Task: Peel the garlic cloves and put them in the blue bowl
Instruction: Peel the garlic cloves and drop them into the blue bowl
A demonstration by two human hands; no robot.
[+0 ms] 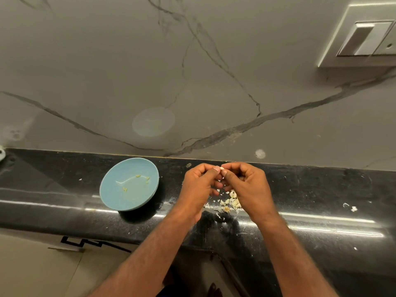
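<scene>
Just above the black countertop (321, 189), the left hand (199, 183) and the right hand (246, 183) were brought together fingertip to fingertip. Both pinched one small garlic clove (222, 168) between thumb and curled fingers. Only a pale sliver of that clove showed between the two thumbs — the rest was hidden by the fingers, so whether any skin clung to it could not be told.

Beneath the hands, partly covered by the right wrist, a heap of garlic pieces and papery skins (230, 202) lay on the counter, with small white flakes scattered around it. The blue bowl (120, 198) stood on the counter to the left of the hands, apart from them. Inside it lay a few small yellowish peeled cloves (138, 176) — one toward the far side, some by the right wall and another nearer the left.

A couple of skin scraps (353, 209) lay well off to the right. Behind the counter rose a pale marble wall (192, 71) with dark veins, and a switch plate (364, 37) sat at its upper right.
</scene>
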